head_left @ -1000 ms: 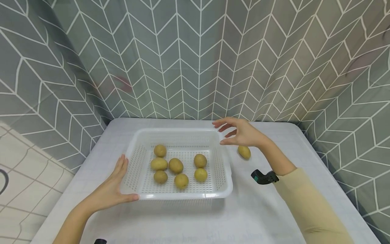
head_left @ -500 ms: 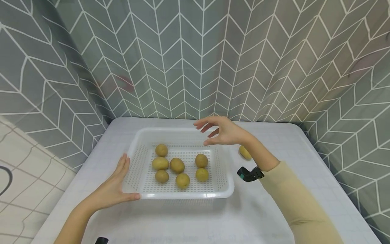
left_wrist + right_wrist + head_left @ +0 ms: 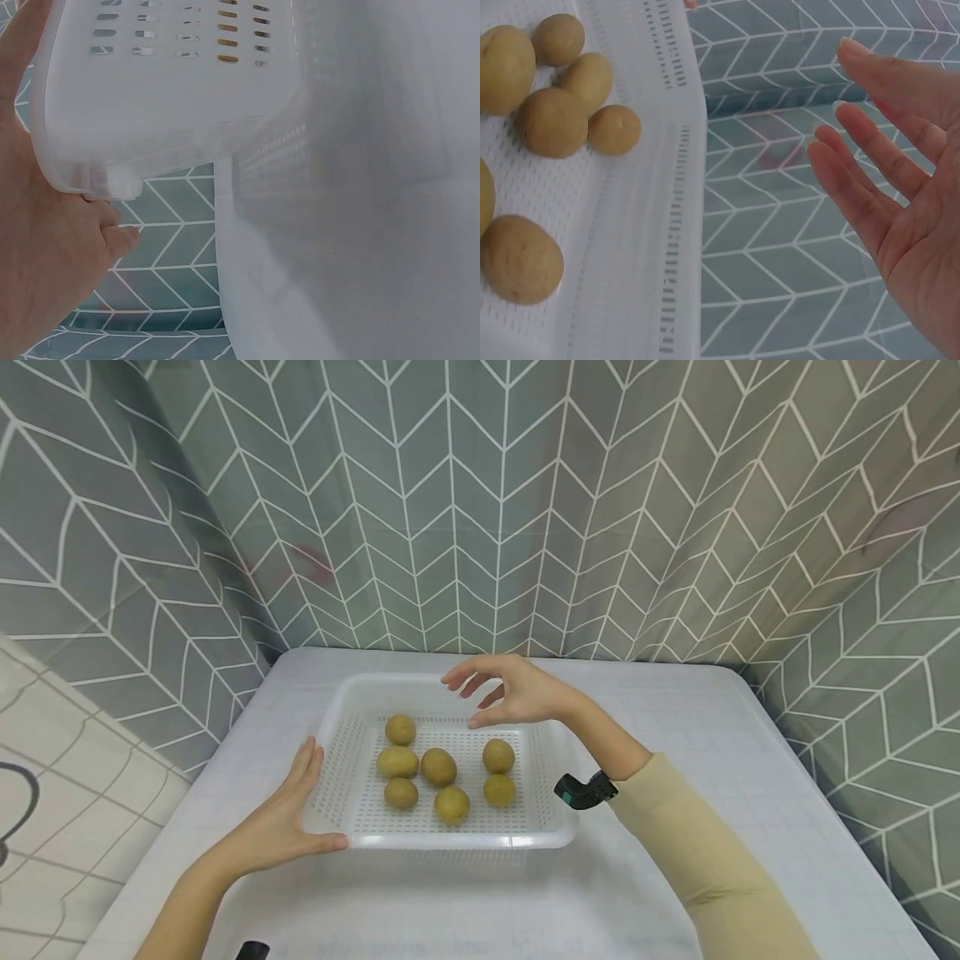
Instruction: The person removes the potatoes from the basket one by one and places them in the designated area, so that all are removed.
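Observation:
A white perforated plastic basket (image 3: 450, 841) holds several potatoes (image 3: 438, 767), which also appear in the right wrist view. My left hand (image 3: 273, 827) holds the basket's front left corner, its thumb at the front rim and its fingers along the left side. In the left wrist view, the fingertips (image 3: 120, 240) show below the basket's rim (image 3: 67, 169). Over the basket's back right part hovers my right hand (image 3: 517, 689), palm down, fingers loosely bent and spread with nothing between them.
A white cloth covers the table (image 3: 660, 693). Grey curtains with a white chevron pattern (image 3: 480, 527) hang behind and at both sides. White floor tiles (image 3: 67, 793) show at the left.
My right hand has moved left from the basket's right edge to above its inside. The potato on the table at the right is now out of sight behind the forearm. My left hand stays put.

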Demonstrator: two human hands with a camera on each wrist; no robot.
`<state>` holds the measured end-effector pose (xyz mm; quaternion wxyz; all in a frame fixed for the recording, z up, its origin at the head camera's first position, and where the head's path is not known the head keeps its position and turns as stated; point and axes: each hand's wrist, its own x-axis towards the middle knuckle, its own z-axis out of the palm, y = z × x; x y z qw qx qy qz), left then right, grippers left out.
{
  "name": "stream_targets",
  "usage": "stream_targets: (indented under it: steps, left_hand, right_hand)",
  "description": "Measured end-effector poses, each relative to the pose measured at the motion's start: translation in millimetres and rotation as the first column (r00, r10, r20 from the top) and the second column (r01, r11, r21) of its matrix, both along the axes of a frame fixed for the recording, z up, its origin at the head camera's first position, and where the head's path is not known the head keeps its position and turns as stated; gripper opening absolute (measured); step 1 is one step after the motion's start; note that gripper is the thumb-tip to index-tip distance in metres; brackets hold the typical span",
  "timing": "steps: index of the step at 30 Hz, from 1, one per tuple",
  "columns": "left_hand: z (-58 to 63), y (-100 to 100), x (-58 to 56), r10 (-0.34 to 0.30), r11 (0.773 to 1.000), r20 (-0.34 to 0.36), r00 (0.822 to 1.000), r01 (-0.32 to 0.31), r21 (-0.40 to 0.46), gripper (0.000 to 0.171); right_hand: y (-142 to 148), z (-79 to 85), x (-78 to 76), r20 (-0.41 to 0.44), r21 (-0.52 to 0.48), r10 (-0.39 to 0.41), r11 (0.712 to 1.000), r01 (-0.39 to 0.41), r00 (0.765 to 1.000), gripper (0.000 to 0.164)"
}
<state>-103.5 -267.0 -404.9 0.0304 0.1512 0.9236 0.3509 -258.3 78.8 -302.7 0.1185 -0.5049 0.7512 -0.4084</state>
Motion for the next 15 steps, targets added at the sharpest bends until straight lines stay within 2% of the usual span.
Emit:
stream_targets:
  steps: [10, 15]
  left_hand:
    - [-2.2, -1, -0.1, 0.005, 1.0, 0.0, 1.0, -0.005, 0.0, 0.129]
    - [-1.1, 0, 0.2, 0.007, 1.0, -0.002, 1.0, -0.007, 0.0, 0.129]
  right_hand:
    - [-22, -8.3, -4.7, 0.005, -0.025, 0.078, 0.997, -0.078, 0.997, 0.054]
    - [-32, -16.7, -9.9, 0.039, -0.01, 0.093, 0.996, -0.093, 0.995, 0.053]
